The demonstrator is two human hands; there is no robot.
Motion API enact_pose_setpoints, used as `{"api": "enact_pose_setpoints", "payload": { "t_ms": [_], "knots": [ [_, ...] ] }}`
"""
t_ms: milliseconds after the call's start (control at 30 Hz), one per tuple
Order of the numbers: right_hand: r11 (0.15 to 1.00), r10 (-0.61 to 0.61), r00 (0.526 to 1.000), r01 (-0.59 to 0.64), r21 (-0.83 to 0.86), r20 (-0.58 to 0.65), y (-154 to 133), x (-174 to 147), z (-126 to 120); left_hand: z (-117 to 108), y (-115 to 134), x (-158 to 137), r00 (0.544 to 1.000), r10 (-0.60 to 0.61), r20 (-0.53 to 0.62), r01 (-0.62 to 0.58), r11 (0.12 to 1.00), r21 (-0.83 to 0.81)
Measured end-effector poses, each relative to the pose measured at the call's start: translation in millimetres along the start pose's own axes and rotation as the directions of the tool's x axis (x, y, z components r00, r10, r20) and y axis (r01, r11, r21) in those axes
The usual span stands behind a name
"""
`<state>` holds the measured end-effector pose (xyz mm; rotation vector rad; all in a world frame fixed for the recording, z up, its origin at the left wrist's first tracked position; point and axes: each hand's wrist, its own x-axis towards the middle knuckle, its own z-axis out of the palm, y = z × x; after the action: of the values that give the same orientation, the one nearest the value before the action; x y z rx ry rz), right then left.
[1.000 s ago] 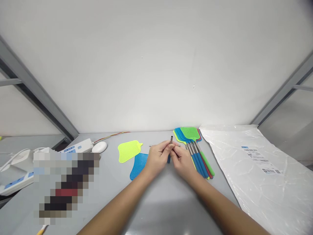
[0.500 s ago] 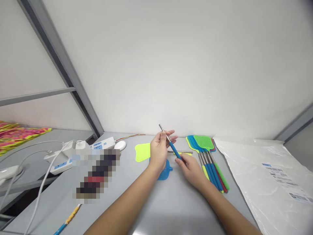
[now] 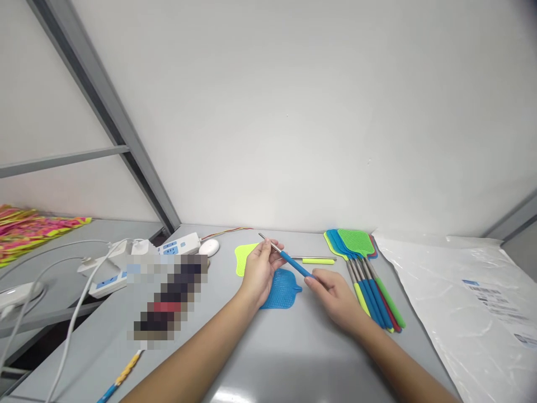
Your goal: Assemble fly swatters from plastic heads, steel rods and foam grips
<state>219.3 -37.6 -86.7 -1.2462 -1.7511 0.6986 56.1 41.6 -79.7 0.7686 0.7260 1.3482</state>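
Both hands hold one fly swatter handle (image 3: 297, 264), a metal rod with a blue grip. My left hand (image 3: 260, 268) pinches the metal part near its tip. The blue grip's lower end sits in the closed fingers of my right hand (image 3: 333, 294). Beneath the handle a blue swatter head (image 3: 282, 289) lies flat on the table, partly behind my left hand. A yellow-green swatter head (image 3: 244, 258) lies behind that hand too. Behind the held handle lies a second handle with a yellow-green grip (image 3: 318, 261).
Several whole fly swatters (image 3: 369, 285) lie fanned together at the right. Beyond them spreads a white plastic bag (image 3: 453, 296) with labels. At the left are power strips (image 3: 180, 244), white cables (image 3: 78, 308), a white round object (image 3: 208, 247) and a blurred-out object (image 3: 172, 299).
The held handle has tilted closer to level, its metal tip moving left and down. My left hand has shifted left and lower, showing more of the blue head and the yellow-green grip.
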Motion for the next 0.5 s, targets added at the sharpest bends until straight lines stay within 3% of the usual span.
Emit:
{"api": "enact_pose_setpoints", "payload": {
  "t_ms": [333, 500],
  "knots": [
    [0.984, -0.064, 0.997, 0.069, -0.166, 0.036, -5, -5, -3, -5, 0, -8, 0.999, -0.013, -0.042, 0.012, 1.0, -0.011],
    [0.994, 0.035, 0.989, -0.05, -0.096, -0.146, -5, -5, -10, -2, 5, -10, 0.999, -0.026, 0.039, 0.025, 0.999, 0.02]
  ]
}}
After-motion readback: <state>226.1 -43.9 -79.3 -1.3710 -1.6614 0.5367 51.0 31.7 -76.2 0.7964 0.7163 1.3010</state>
